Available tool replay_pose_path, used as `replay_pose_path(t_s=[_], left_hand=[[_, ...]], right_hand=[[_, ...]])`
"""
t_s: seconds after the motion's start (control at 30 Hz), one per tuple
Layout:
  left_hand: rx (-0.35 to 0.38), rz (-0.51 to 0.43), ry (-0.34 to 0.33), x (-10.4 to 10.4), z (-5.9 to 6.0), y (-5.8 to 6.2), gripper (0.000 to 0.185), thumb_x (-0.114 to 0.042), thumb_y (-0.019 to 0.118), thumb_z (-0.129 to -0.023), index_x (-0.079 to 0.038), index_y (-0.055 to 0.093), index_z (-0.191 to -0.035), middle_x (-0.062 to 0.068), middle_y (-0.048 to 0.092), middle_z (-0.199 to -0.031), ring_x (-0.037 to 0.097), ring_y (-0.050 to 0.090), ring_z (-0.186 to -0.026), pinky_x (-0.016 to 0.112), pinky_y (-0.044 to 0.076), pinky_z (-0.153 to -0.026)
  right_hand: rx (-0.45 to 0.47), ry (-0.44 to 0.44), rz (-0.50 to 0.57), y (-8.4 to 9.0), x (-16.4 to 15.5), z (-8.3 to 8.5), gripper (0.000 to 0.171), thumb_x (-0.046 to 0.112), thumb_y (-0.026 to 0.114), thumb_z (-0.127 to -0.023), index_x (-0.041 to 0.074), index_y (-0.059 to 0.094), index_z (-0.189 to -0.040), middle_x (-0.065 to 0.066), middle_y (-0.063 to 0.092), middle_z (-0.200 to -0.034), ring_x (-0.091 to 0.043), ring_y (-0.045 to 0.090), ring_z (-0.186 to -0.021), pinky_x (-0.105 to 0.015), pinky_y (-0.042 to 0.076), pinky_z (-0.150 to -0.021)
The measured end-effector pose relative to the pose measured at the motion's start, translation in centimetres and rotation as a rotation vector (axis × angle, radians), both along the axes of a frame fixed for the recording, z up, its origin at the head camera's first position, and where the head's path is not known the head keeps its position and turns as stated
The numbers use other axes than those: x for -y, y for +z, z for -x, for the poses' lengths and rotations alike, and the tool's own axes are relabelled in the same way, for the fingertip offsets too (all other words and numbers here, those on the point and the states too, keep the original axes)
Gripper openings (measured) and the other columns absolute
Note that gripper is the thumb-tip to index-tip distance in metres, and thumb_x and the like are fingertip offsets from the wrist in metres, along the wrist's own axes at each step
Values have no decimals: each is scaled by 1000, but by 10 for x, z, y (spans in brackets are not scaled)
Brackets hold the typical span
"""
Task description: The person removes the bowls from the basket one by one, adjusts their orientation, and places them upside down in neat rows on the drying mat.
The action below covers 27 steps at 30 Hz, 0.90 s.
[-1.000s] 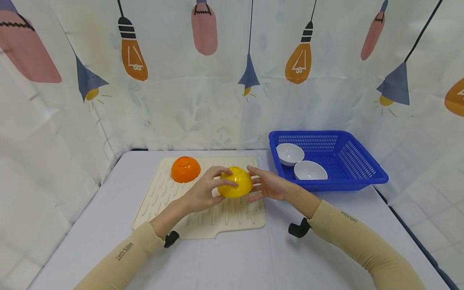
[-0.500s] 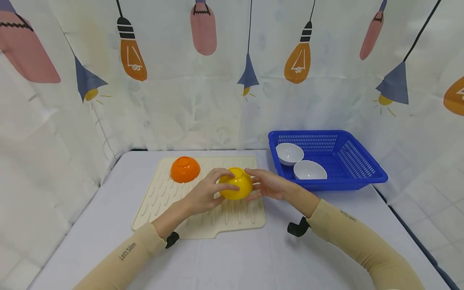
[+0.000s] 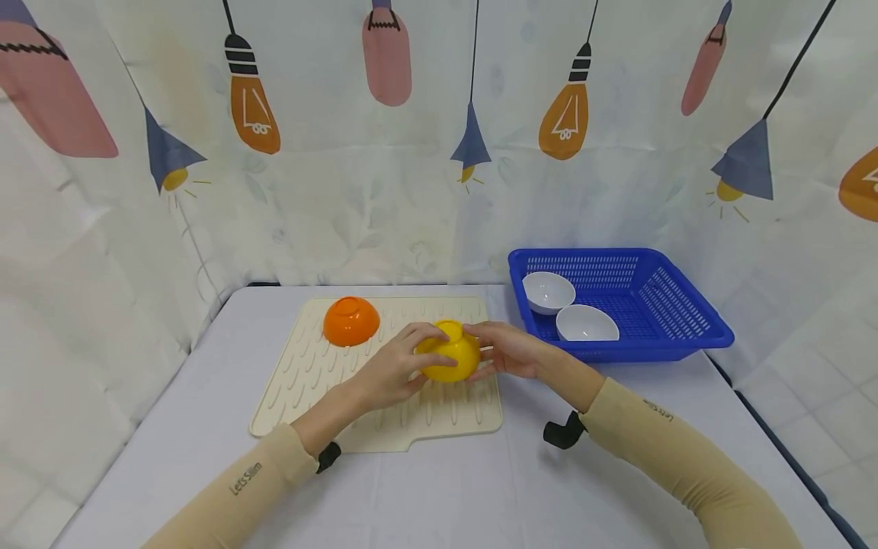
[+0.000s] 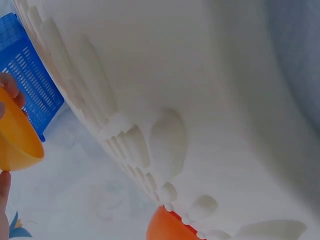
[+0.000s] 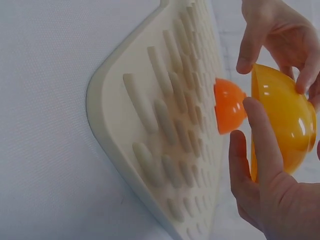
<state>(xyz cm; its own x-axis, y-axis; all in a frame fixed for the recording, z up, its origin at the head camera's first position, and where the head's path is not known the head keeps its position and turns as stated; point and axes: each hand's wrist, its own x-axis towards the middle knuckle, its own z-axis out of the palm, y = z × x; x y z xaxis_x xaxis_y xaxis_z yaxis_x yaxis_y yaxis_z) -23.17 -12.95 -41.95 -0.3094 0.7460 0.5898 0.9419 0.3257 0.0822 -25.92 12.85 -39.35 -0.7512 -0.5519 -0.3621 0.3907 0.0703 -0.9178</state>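
Note:
A yellow bowl (image 3: 448, 354) is held base up and a little tilted, just above the right part of a cream ridged drying mat (image 3: 309, 381). My left hand (image 3: 401, 364) grips its left side with the fingers curled over the top. My right hand (image 3: 504, 349) holds the right side. In the right wrist view the thumb (image 5: 260, 145) lies against the rim of the yellow bowl (image 5: 282, 120). An orange bowl (image 3: 351, 320) sits upside down at the mat's far left. The left wrist view catches the yellow bowl (image 4: 15, 142) at its left edge.
A blue slotted basket (image 3: 675, 320) stands to the right of the mat with two white bowls (image 3: 549, 291) (image 3: 587, 323) in it. A printed curtain closes the back and sides. The grey table (image 3: 446, 496) runs out towards me.
The yellow bowl has sunk slightly towards the mat and turned more base up. Both hands have kept hold and closed in on it.

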Motion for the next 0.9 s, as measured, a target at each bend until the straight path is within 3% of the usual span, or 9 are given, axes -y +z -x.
replay_pose_path(t_s=[0.33,0.6,0.73,0.9], left_hand=[[-34,14,7,-3,-3,0,55,13,83,-73,-18,73,-118,12,55,-132,32,48,-127,42,47,-108],[-48,23,19,-5,-6,2,55,12,83,-74,-17,71,-119,13,55,-132,33,49,-128,42,45,-110],[-14,19,32,-6,-8,1,57,12,83,-75,-15,69,-123,14,53,-135,33,47,-131,43,43,-111],[89,-10,73,-5,-8,-1,58,11,84,-76,-14,67,-125,17,47,-141,35,42,-135,45,45,-110]], right_hand=[[6,-16,-18,-4,1,1,62,32,59,-105,1,33,-152,-20,41,-149,-37,56,-124,-47,59,-85],[-13,-36,-33,-5,2,0,56,29,60,-104,1,38,-147,-20,41,-148,-38,56,-124,-47,60,-83],[-16,-40,-35,-5,2,-1,53,27,59,-104,1,39,-146,-20,42,-147,-37,57,-123,-46,60,-82],[-6,-55,-38,-7,2,-1,52,26,57,-104,0,40,-145,-21,44,-145,-36,58,-121,-46,61,-81]])
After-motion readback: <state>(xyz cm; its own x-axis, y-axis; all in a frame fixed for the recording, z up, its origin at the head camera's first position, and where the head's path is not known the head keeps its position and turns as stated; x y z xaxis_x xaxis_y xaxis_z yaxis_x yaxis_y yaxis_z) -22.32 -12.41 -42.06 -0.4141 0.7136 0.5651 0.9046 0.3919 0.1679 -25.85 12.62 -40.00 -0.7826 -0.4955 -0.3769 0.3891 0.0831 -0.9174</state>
